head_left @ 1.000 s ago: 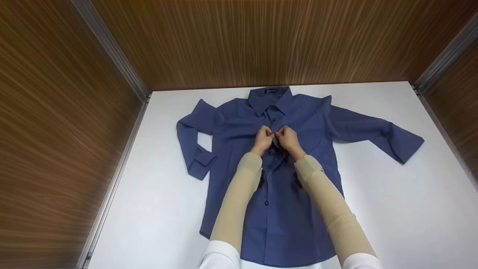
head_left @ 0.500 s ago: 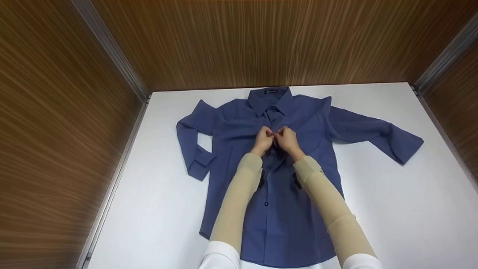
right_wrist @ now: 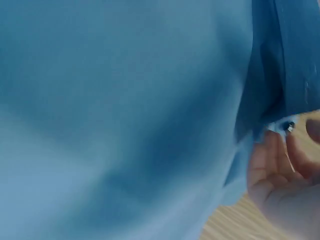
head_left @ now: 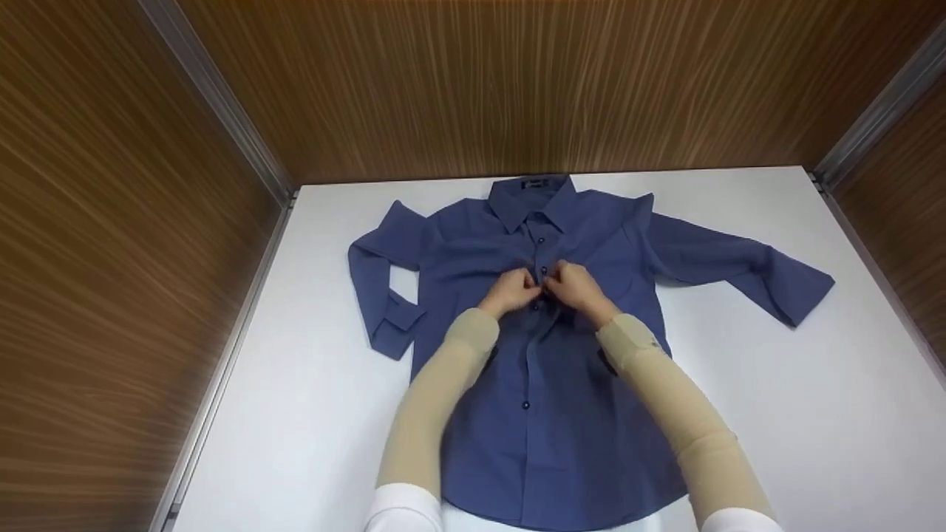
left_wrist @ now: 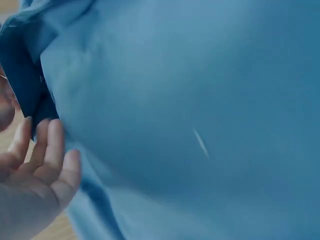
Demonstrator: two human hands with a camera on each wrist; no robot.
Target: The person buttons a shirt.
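Note:
A dark blue button-up shirt [head_left: 473,414] lies face up, collar away from me. Both hands meet at its front placket, below the chest. My left hand [head_left: 515,290] holds the placket edge from the left, its fingertips close to the right hand's. From the other side my right hand [head_left: 573,287] holds the placket. In the right wrist view a small dark button [right_wrist: 289,126] shows at the index fingertip, with the thumb a little apart. The left wrist view has the left fingers [left_wrist: 54,145] at the fabric's edge. A button [head_left: 545,270] shows just above the hands.
The shirt rests on a white table [head_left: 310,414]. One sleeve [head_left: 369,288] is folded down at the left, and the other sleeve [head_left: 739,251] extends right. A lower button [head_left: 525,405] lies nearer me. Wood-grain panels [head_left: 473,89] stand at the back and sides.
Both hands have moved a little down the placket toward me, and the wrists have spread apart. The button just above the hands has come into view.

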